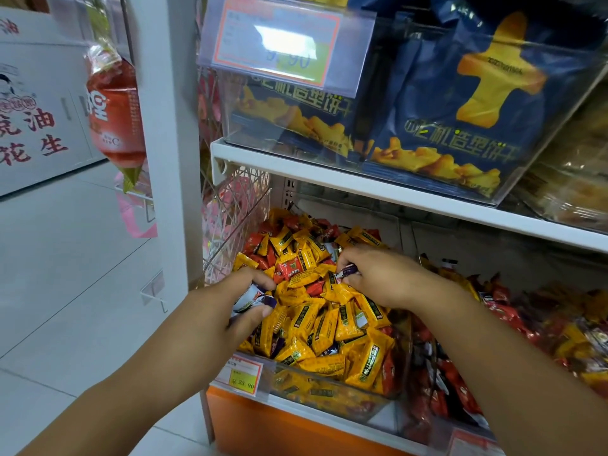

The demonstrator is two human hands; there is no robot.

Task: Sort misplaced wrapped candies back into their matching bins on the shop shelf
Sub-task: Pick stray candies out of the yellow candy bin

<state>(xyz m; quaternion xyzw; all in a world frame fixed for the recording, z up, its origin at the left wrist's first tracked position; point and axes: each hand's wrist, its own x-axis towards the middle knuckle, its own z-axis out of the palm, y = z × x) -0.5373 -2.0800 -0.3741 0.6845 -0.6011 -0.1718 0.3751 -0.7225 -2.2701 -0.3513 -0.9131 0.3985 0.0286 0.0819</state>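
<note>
Forearms reached in from the bottom edge, both hands down in one bin.

- Left hand (pixel 230 311): fingers and thumb curled round a small clutch of purple-and-white candies (pixel 253 299), held just above the near-left part of the pile.
- Right hand (pixel 378 278): fingertips pinching a single purple wrapper (pixel 347 270) at the surface of the heap, toward the back right.
- Clear bin (pixel 329 386): sat on the lowest shelf level above an orange base, price tag (pixel 241 378) on its front-left corner. Filled mostly with yellow candies (pixel 329 324), with red candies (pixel 289 269) scattered among them.
- Neighbouring bin (pixel 460 373) to the right held a darker mix of red, yellow and black wrappers; too blurred to say whether purple belonged there.
- Upper shelf (pixel 394 189) carried blue biscuit bags (pixel 460 110) in a clear box.

Progress, as judged: mid-sort. Strays were being picked out and gathered, several already in the left hand and one more in the right. Nothing showed any of them delivered to a matching bin, and that bin could not be identified. At least one more dark purple piece (pixel 279 343) lay lower in the pile, so picking was not finished. Whether the red ones counted as misplaced could not be told.
</note>
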